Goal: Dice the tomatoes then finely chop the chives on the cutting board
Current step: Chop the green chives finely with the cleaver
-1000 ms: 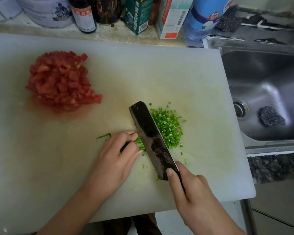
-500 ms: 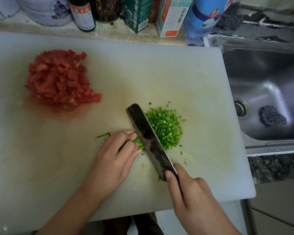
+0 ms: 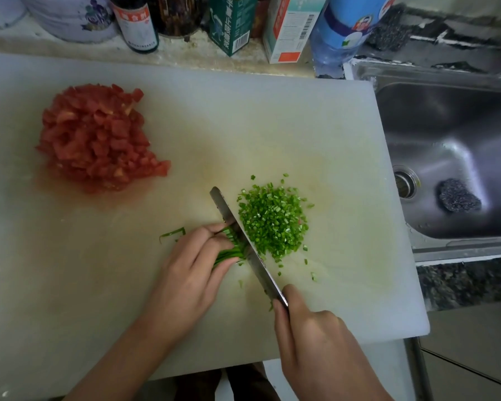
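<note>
The left hand (image 3: 191, 273) pinched the chive bundle (image 3: 229, 253) beside the knife (image 3: 243, 244) gripped by the right hand (image 3: 315, 342); the step required thin, even cuts with fingertips (image 3: 211, 228) tucked.

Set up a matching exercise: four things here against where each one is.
Things:
1. tomatoes
2. chopped chives
3. knife
4. scourer

Places:
A. in the sink
B. in the right hand
C. far left of the board
D. just right of the knife

Pairs: 1-C, 2-D, 3-B, 4-A
</note>
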`<state>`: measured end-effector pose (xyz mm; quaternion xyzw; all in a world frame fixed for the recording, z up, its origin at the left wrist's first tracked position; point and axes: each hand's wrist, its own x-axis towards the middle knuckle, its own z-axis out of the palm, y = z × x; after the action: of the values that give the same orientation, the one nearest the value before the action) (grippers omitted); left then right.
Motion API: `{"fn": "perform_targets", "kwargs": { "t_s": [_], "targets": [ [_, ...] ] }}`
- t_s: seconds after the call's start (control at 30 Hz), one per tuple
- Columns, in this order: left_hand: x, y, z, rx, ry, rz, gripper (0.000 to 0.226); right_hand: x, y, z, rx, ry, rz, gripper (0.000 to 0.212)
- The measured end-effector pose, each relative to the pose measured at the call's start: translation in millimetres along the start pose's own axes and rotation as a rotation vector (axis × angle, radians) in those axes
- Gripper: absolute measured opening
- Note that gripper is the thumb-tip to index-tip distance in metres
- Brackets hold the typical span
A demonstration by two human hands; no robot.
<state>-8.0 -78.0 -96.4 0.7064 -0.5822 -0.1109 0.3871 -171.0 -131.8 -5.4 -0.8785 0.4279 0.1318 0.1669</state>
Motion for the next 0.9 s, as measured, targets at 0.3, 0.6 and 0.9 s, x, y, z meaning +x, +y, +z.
{"fn": "perform_targets", "kwargs": {
  "t_s": [0.3, 0.6, 0.9],
  "targets": [
    [3.3, 0.4, -0.5, 0.048, 0.007, 0.051, 0.020, 3.3, -4.4, 2.6, 0.069, -0.005, 0.086, 0.022],
    [3.5, 0.8, -0.9, 0.041, 0.003, 0.041, 0.016, 1.9, -4.2, 4.1, 0.099, -0.120, 0.131, 0.037],
    [1.8, 5.0, 0.3, 0.057, 0.010, 0.032, 0.016, 3.3, -11.1, -1.3, 0.070, -0.157, 0.124, 0.022]
  ]
}}
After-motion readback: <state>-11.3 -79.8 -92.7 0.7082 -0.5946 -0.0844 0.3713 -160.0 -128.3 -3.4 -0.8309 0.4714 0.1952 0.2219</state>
